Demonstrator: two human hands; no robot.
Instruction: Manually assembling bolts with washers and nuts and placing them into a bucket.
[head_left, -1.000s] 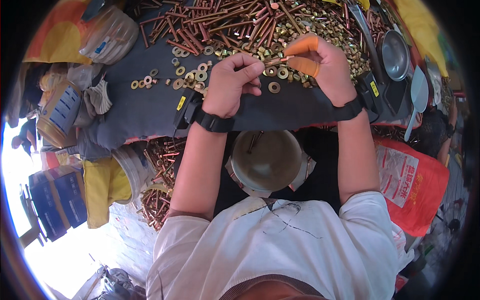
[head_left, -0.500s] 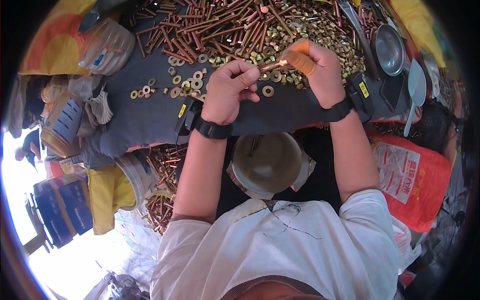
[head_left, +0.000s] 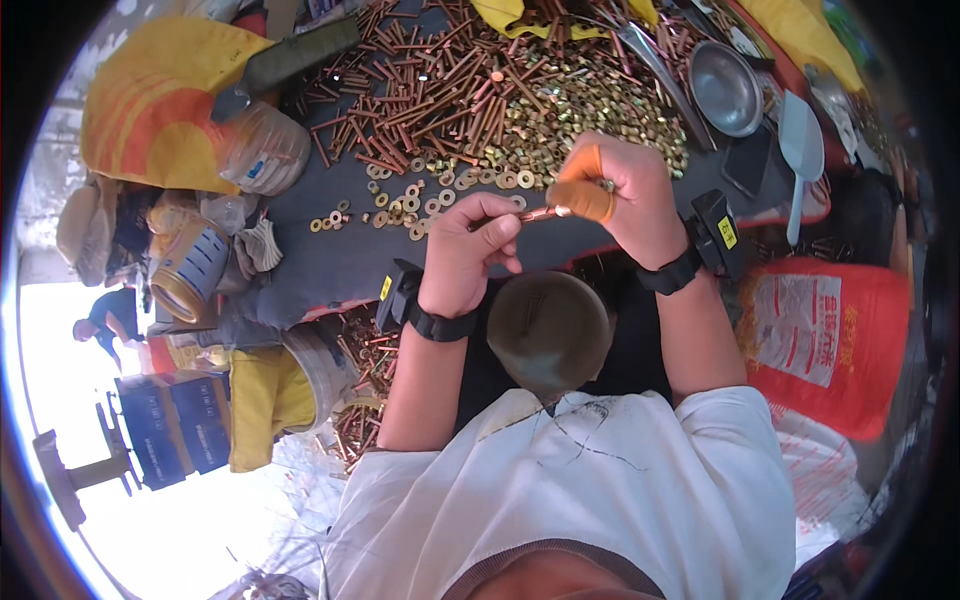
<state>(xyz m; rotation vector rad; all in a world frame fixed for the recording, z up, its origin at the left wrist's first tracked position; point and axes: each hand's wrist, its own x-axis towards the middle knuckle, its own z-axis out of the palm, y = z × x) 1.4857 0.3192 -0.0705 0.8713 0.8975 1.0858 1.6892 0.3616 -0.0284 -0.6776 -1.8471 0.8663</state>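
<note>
A copper-coloured bolt (head_left: 537, 214) lies roughly level between my two hands, above the near part of the dark table. My left hand (head_left: 462, 250) pinches one end between thumb and fingertips. At the other end, my right hand (head_left: 632, 208) has its fingers closed, with orange covers on thumb and forefinger. A small pale metal piece shows at those fingertips; whether it is a nut or the bolt's end I cannot tell. Just beyond the hands are flat washers (head_left: 433, 206), a heap of brassy nuts (head_left: 590, 105) and a heap of copper-coloured bolts (head_left: 400, 90).
Below my hands stands a round bucket (head_left: 550, 350) with a few bolts inside. To the right are a metal bowl (head_left: 725, 90), a pale scoop (head_left: 801, 140) and a red sack (head_left: 870, 345). A clear plastic tub (head_left: 265, 150) and a labelled jar (head_left: 190, 265) are at left.
The view has shifted, showing more of the table's far side. Both hands have come nearer the bucket with the bolt still between them. My right fingers are more curled over its end.
</note>
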